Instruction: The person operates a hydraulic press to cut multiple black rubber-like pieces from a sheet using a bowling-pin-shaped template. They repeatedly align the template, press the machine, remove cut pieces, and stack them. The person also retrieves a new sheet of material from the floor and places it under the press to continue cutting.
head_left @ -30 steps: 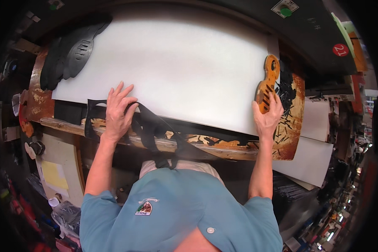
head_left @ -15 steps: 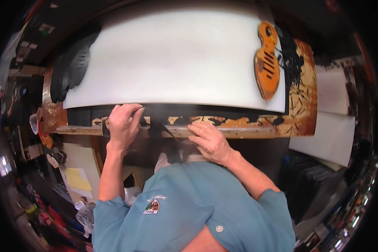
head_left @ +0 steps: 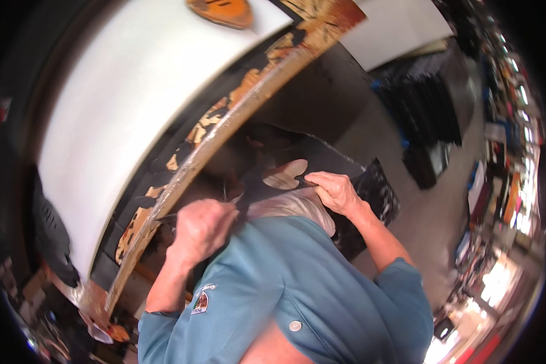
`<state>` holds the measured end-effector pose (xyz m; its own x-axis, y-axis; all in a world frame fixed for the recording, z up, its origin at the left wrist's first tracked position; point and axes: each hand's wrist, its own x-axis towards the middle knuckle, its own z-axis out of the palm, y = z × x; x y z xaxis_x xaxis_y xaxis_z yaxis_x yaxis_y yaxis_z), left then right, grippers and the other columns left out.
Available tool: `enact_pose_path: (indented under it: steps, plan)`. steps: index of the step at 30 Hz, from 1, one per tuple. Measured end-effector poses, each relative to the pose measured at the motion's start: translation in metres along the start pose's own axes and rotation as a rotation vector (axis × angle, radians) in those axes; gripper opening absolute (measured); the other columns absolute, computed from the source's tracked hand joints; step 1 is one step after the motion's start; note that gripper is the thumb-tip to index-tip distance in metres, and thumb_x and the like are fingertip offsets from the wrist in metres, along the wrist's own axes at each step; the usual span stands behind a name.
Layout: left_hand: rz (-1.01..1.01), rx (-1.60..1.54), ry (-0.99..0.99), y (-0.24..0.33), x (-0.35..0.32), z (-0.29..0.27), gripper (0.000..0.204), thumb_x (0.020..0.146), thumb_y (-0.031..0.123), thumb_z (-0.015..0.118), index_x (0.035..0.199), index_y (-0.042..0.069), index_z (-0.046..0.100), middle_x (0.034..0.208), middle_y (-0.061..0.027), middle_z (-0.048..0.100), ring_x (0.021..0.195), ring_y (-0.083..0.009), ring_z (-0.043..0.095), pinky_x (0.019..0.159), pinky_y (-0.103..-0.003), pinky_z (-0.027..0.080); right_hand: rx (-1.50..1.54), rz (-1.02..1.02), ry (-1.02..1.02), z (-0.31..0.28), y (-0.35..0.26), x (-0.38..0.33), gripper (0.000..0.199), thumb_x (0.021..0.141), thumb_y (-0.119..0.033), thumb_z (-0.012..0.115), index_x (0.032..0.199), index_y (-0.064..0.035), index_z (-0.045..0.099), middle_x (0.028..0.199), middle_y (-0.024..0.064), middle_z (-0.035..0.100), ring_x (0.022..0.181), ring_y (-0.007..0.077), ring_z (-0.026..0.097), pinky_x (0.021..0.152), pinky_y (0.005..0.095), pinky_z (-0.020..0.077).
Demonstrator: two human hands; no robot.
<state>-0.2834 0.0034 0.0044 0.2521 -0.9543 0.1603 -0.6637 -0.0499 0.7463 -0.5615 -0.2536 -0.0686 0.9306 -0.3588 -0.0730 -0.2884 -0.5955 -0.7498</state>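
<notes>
Black strip (head_left: 165,219) shows beside the left hand (head_left: 203,229), which is blurred but clenched, apparently on it. Right hand (head_left: 335,192) has left the bench edge (head_left: 241,111), now pinching a small dark end (head_left: 301,180); can't tell if same strip. Handling's now off-bench. Orange cutting die (head_left: 224,12) sits on white board (head_left: 139,73).

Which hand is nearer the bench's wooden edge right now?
Left. The left hand is close beside the lower-left stretch of the wooden edge in this view; the right hand is well off to its right, in front of the body.
</notes>
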Motion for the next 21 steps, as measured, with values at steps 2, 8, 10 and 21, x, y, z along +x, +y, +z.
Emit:
enact_pose_path:
  steps: [2, 8, 10, 21]
  plan:
    - [0.099, -0.126, -0.111, 0.006, -0.004, 0.021, 0.024, 0.083, -0.001, 0.085, 0.099, 0.003, 0.067, 0.078, -0.0143, 0.068, 0.068, -0.0362, 0.068, 0.061, -0.046, 0.054, -0.051, 0.104, 0.015, 0.017, 0.005, -0.059, 0.032, 0.085, 0.003, 0.067, 0.115, 0.0012, 0.076, 0.111, 0.0171, 0.079, 0.099, 0.0368, 0.077, 0.087, 0.0428, 0.0643]
    - [0.048, -0.193, -0.417, 0.025, -0.017, 0.041, 0.012, 0.090, 0.008, 0.082, 0.096, 0.004, 0.072, 0.086, -0.0139, 0.073, 0.080, -0.0366, 0.071, 0.071, -0.046, 0.058, -0.043, 0.609, -0.173, 0.084, 0.012, -0.206, 0.030, 0.094, -0.018, 0.069, 0.121, -0.0074, 0.078, 0.116, 0.0137, 0.080, 0.108, 0.0372, 0.074, 0.098, 0.0481, 0.0588]
    - [0.023, -0.162, -0.547, 0.029, -0.020, 0.046, 0.011, 0.091, 0.010, 0.082, 0.098, 0.005, 0.074, 0.089, -0.0130, 0.075, 0.085, -0.0357, 0.072, 0.074, -0.046, 0.058, -0.002, 0.733, -0.097, 0.103, 0.014, -0.235, 0.031, 0.095, -0.018, 0.068, 0.122, -0.0081, 0.078, 0.117, 0.0132, 0.080, 0.109, 0.0375, 0.074, 0.097, 0.0488, 0.0587]
    - [-0.443, -0.095, -0.983, 0.016, -0.043, 0.167, 0.038, 0.107, 0.029, 0.068, 0.132, 0.000, 0.073, 0.097, -0.0161, 0.080, 0.086, -0.0249, 0.078, 0.081, -0.037, 0.062, -0.124, 0.710, 0.182, 0.056, 0.071, -0.368, 0.029, 0.095, -0.022, 0.071, 0.115, -0.0021, 0.078, 0.109, 0.0201, 0.080, 0.100, 0.0402, 0.076, 0.088, 0.0503, 0.0607]
